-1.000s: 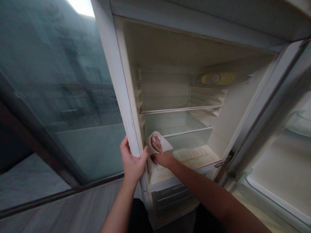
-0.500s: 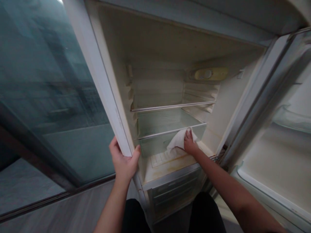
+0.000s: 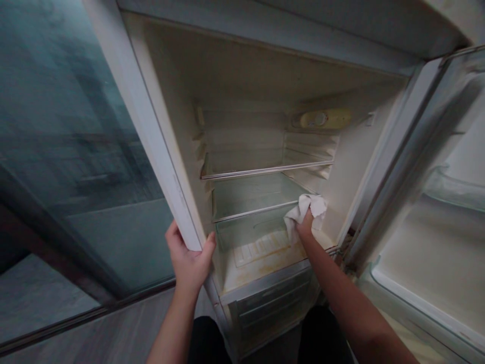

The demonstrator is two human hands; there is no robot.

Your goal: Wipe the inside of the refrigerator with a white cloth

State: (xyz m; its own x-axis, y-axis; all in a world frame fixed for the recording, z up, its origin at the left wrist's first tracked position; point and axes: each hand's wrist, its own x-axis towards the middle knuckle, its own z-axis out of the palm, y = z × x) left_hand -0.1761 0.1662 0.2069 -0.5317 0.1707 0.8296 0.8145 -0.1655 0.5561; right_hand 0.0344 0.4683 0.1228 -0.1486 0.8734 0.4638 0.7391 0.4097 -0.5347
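Observation:
An open refrigerator (image 3: pixel 242 65) fills the middle of the view. My left hand (image 3: pixel 190 258) is wrapped round the lower part of its left front edge, thumb on the inner side. Inside, my right hand (image 3: pixel 306 222) holds a white cloth (image 3: pixel 293 217) at the right end of the lower glass shelf (image 3: pixel 257 210). The cloth is bunched up and hides most of my fingers. Below lies the compartment floor (image 3: pixel 250 273), ribbed toward the back and marked with yellow-brown stains.
An upper glass shelf (image 3: pixel 265 172) and a yellowish dial housing (image 3: pixel 326 119) are inside. The refrigerator door (image 3: pixel 428 242), with clear bins, stands open at right. A transparent-fronted drawer (image 3: pixel 273 306) is below. Glass panels (image 3: pixel 113 217) stand at left.
My right hand has moved the cloth to the right, from above the floor to the shelf's right end. The cloth is more bunched. My left hand keeps its hold on the edge.

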